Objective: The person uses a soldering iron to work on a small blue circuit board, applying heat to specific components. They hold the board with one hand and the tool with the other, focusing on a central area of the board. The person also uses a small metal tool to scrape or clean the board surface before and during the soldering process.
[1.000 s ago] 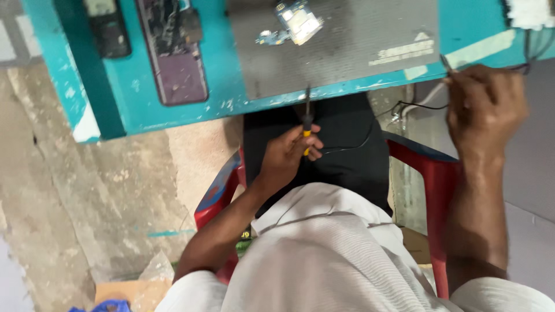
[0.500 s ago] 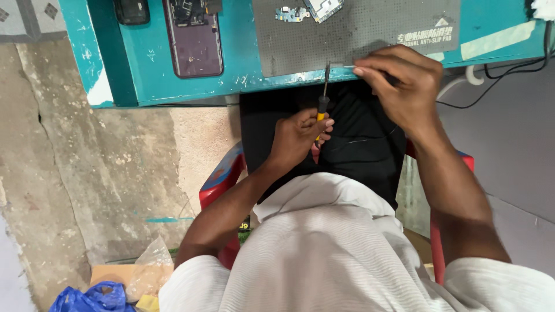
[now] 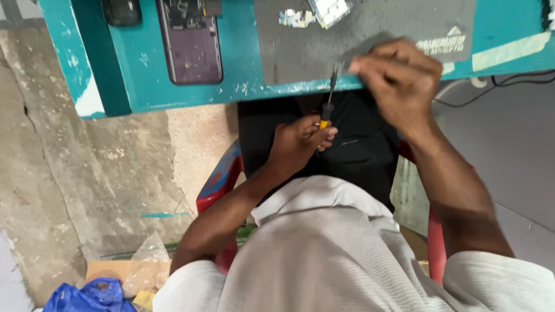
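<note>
Our left hand (image 3: 302,137) is curled tight around a small screwdriver (image 3: 327,105) with a yellow-and-black handle, held low over our lap with the shaft pointing up at the bench edge, tip right by the front edge of the grey work mat (image 3: 370,40). Our right hand (image 3: 399,81) is up at that same edge, fingers pinched together near the tip. It's blurry, so we can't tell if anything's actually between them. Further out on the teal workbench (image 3: 139,81) there's an opened purple phone (image 3: 191,40) left of the mat and a small circuit board (image 3: 329,10) at the mat's far end. We're on a red plastic chair (image 3: 217,182), bare concrete floor (image 3: 87,190) below, blue plastic bag (image 3: 87,296) in the corner.
</note>
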